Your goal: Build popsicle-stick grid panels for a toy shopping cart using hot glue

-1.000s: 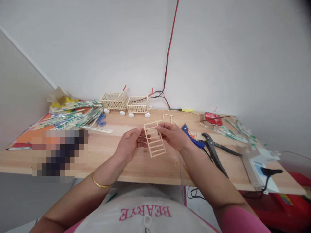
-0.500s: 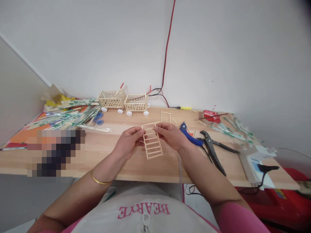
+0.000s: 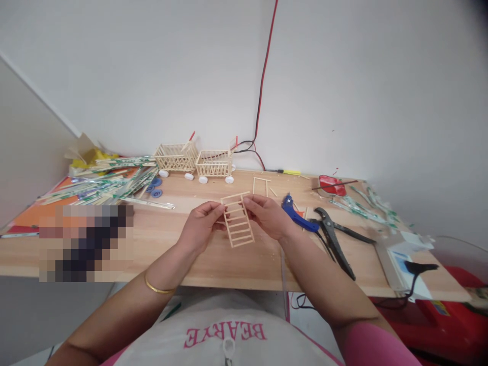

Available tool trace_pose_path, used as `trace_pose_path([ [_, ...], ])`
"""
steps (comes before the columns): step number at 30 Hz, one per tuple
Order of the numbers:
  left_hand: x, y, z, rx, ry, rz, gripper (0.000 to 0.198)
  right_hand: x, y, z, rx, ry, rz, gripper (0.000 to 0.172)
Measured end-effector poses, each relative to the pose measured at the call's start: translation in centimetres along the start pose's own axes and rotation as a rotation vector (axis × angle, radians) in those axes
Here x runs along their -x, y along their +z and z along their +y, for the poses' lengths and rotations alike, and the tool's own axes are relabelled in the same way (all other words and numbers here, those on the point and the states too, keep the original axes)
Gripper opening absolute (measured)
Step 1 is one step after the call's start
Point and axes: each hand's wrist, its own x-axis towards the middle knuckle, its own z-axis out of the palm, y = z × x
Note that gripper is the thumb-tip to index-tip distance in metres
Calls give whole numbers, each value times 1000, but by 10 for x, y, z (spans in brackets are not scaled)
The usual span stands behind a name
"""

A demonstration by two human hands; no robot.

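Observation:
A small ladder-like frame of thin wooden sticks (image 3: 238,223) is held between both hands just above the wooden table (image 3: 244,259). My left hand (image 3: 200,225) pinches its left rail. My right hand (image 3: 269,215) pinches its right rail near the top. Both hands have their fingers closed on the frame. A second, smaller stick frame (image 3: 261,184) lies on the table behind my right hand.
Two stick-built carts with white wheels (image 3: 194,161) stand at the back by the wall. Wrapped chopsticks (image 3: 110,180) are piled at the left. A blue glue gun (image 3: 296,213) and black pliers (image 3: 333,236) lie right of my hands. A red cable (image 3: 263,86) hangs down the wall.
The frame and both hands have stayed nearly in place, shifting slightly left with the view. The grip is the same.

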Motion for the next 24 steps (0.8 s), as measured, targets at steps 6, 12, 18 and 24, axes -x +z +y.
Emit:
trace_pose_path([
  [6, 1, -1, 1, -9, 34, -30, 33, 0, -2, 2, 61, -74, 43, 26],
  [12, 2, -5, 5, 29, 59, 119, 37, 5, -3, -8, 352, -447, 177, 13],
  [18, 12, -1, 18, 238, -228, -112, 31, 15, -4, -5, 879, -863, 119, 18],
  [24, 14, -7, 19, 246, -157, -34, 16, 11, -1, -5, 815, -787, 159, 21],
])
